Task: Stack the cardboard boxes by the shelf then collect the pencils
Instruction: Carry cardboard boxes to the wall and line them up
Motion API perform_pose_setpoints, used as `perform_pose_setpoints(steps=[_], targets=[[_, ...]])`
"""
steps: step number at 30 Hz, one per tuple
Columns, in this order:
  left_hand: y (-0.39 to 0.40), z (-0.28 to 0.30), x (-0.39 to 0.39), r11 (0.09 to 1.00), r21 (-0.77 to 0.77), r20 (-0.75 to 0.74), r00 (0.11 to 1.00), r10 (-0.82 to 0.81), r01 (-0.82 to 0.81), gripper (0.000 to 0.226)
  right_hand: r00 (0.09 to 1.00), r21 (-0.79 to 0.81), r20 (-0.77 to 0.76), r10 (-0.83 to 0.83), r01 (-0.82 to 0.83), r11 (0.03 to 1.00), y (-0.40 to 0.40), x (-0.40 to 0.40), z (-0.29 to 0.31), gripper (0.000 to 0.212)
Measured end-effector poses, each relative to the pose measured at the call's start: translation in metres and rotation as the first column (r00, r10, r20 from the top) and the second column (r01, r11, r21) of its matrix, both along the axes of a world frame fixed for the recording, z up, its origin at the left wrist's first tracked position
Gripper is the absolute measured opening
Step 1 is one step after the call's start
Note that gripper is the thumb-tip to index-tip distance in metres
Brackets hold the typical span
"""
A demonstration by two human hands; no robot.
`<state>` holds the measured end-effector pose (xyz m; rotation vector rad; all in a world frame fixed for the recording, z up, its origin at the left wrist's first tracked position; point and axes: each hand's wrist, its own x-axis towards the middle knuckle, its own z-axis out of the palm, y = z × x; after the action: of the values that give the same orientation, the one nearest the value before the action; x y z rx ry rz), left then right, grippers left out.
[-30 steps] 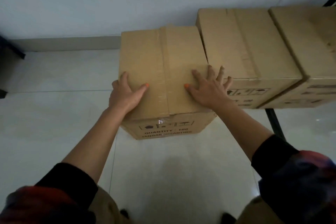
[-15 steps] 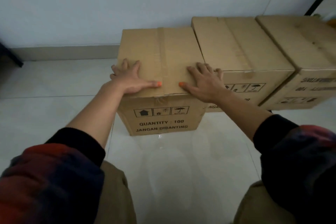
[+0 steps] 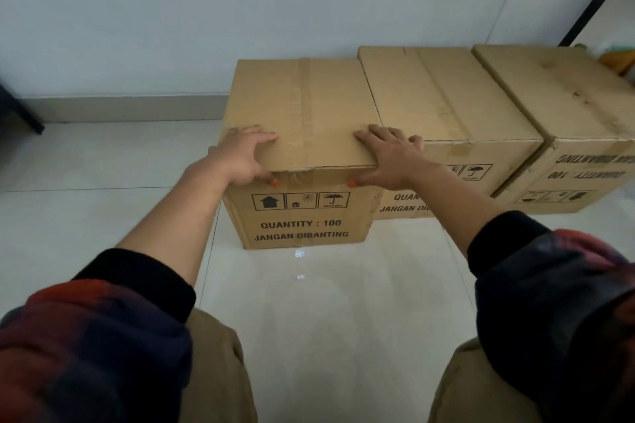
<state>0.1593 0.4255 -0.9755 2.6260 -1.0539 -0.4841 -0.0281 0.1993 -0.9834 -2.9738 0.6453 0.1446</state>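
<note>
Both hands, left hand (image 3: 240,154) and right hand (image 3: 388,156), were clamped over the leftmost box (image 3: 309,113) front top edge; a lower, wider hold was judged advisable before lifting.

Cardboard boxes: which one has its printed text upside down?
The rightmost box; its lettering is inverted, while the left box and middle box read upright.

Left of the near box (image 3: 302,154) the floor (image 3: 103,161) lies open to the wall; its right side touches the middle box (image 3: 443,96), no gap
</note>
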Motion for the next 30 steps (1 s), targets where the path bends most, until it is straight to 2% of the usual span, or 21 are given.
perform_pose_setpoints(steps=[5, 8, 16, 30], targets=[[-0.01, -0.007, -0.005, 0.989, -0.102, 0.133, 0.983, 0.123, -0.11, 0.078, 0.997, -0.033, 0.066, -0.033, 0.036, 0.999, -0.01, 0.004, -0.004, 0.086], [-0.016, -0.015, -0.003, 0.964, -0.172, 0.132, 0.965, 0.226, -0.202, 0.069, 0.987, 0.005, 0.153, -0.055, 0.055, 0.998, -0.017, 0.007, -0.004, 0.072], [-0.024, -0.022, 0.015, 0.983, -0.106, 0.099, 0.982, 0.161, -0.15, 0.076, 0.961, 0.088, 0.255, -0.111, 0.091, 0.992, -0.031, 0.015, -0.01, 0.067], [-0.027, -0.024, 0.019, 0.985, -0.096, 0.146, 0.977, 0.154, -0.141, 0.079, 0.954, 0.091, 0.267, -0.137, 0.117, 0.989, -0.032, 0.021, -0.014, 0.065]])
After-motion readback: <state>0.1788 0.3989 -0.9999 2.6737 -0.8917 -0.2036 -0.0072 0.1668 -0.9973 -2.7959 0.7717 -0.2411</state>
